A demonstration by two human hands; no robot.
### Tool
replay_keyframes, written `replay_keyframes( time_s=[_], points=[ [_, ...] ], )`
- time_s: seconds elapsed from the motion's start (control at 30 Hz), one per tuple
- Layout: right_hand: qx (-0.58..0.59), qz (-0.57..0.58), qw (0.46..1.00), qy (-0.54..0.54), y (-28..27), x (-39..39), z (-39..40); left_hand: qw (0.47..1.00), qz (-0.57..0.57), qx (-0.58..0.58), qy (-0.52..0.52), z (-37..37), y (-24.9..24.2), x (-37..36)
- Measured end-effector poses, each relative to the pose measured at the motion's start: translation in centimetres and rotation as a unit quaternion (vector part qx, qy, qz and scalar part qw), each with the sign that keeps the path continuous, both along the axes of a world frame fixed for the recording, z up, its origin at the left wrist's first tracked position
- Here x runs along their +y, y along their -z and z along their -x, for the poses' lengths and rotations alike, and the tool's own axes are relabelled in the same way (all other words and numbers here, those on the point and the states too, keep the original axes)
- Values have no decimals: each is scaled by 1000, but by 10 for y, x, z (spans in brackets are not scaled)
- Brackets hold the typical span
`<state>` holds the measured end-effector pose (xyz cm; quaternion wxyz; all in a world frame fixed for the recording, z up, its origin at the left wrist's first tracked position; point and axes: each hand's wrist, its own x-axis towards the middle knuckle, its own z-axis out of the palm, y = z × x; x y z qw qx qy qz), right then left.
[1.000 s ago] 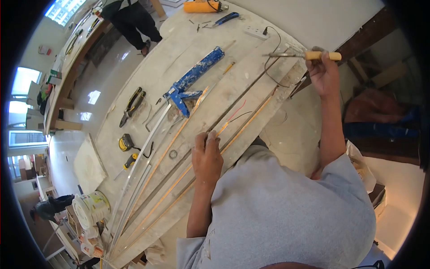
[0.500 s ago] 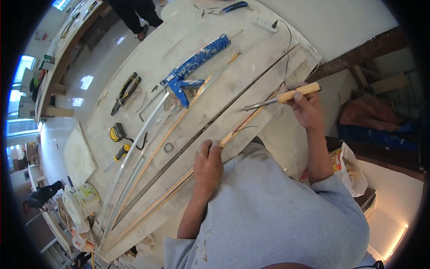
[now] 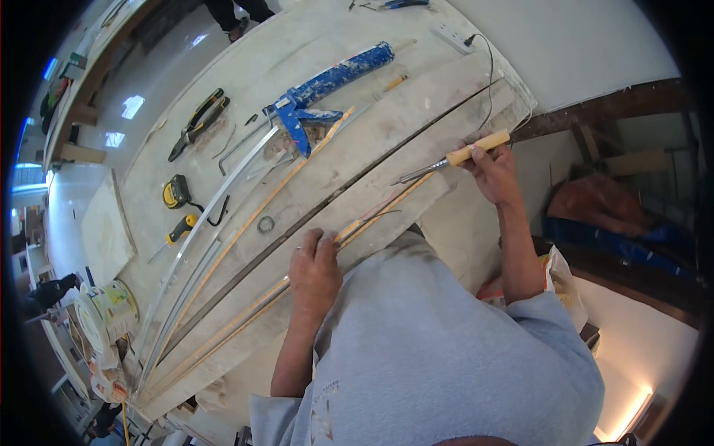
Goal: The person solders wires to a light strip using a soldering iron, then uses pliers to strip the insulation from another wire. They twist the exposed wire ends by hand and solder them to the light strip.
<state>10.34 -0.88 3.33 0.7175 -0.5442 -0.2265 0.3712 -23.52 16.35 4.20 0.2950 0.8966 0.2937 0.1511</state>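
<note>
My right hand (image 3: 491, 172) grips the wooden handle of a soldering iron (image 3: 478, 149); its metal tip points left, above the strip near the board's edge. My left hand (image 3: 315, 273) is closed around a long thin strip (image 3: 249, 318) with orange edges, close to my body. A short dark wire sticks out from the strip just right of my left fingers. Beyond the strip, a long dark groove (image 3: 327, 195) runs diagonally along the work surface. A small ring of wire (image 3: 265, 224) lies on its far side.
On the table (image 3: 297, 37) lie a blue caulking gun (image 3: 327, 85), pliers (image 3: 198, 125), a tape measure (image 3: 177, 192), a screwdriver (image 3: 181, 228) and curved metal strips. A power strip (image 3: 451, 37) sits at the far right edge. A bucket (image 3: 111, 312) stands left; another person's legs (image 3: 234, 15) show beyond.
The whole view has shifted, so most things appear further left. The iron's tip is a little closer to the strip. Both hands keep their holds.
</note>
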Motion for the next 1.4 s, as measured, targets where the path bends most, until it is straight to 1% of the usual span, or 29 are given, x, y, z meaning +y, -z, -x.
replay_keyframes(
  time_s=[0.07,0.27,0.33,0.47,0.57,0.6,0.77,0.83,0.87,0.9,0.93,0.97,1.0,1.03,1.07,1.1,1.13,1.17,1.23,1.27,1.33,1.4],
  points=[
    [11,-10,999,36,-2,0,2,1000,-17,5,-15,3,3,6],
    [25,-38,998,49,-6,0,0,997,-57,7,-51,13,1,13],
    [31,-47,998,36,-8,5,-1,994,-79,36,-63,17,4,12],
    [64,-54,997,0,-6,25,-14,986,-115,47,-107,22,11,6],
    [81,-82,992,-47,-6,53,-23,976,-129,78,-157,20,14,-5],
    [71,-86,988,-108,-13,63,-27,971,-146,82,-173,18,15,-10],
    [88,-84,966,-229,-16,101,-54,935,-182,129,-277,-2,16,-37],
    [93,-85,950,-285,-14,112,-67,907,-182,96,-367,-16,16,-52],
    [101,-86,948,-291,-13,116,-70,899,-182,102,-386,-24,17,-62],
    [105,-86,941,-310,-11,121,-73,888,-125,18,-443,-34,19,-74],
    [115,-89,933,-328,-9,126,-76,864,-71,-70,-494,-45,22,-86],
    [125,-92,925,-346,-6,132,-78,827,-19,-160,-538,-57,26,-97],
    [135,-101,911,-376,-3,138,-79,783,67,-211,-582,-70,33,-108],
    [137,-96,904,-393,2,143,-80,771,65,-211,-597,-83,37,-114],
    [156,-87,903,-391,7,146,-80,677,232,-335,-613,-96,37,-117],
    [174,-75,903,-387,9,148,-80,546,386,-447,-595,-107,37,-120],
    [172,-68,898,-399,9,149,-79,504,420,-489,-575,-115,42,-121],
    [179,-51,899,-396,7,151,-78,492,417,-497,-581,-123,42,-120],
    [181,-30,894,-409,4,156,-81,418,472,-555,-542,-134,34,-115],
    [182,-31,894,-409,5,159,-82,408,465,-565,-546,-137,31,-112],
    [180,-35,889,-419,9,166,-85,377,491,-574,-536,-140,27,-111],
    [182,-32,887,-424,10,171,-86,366,494,-580,-535,-141,29,-111]
  ],
)
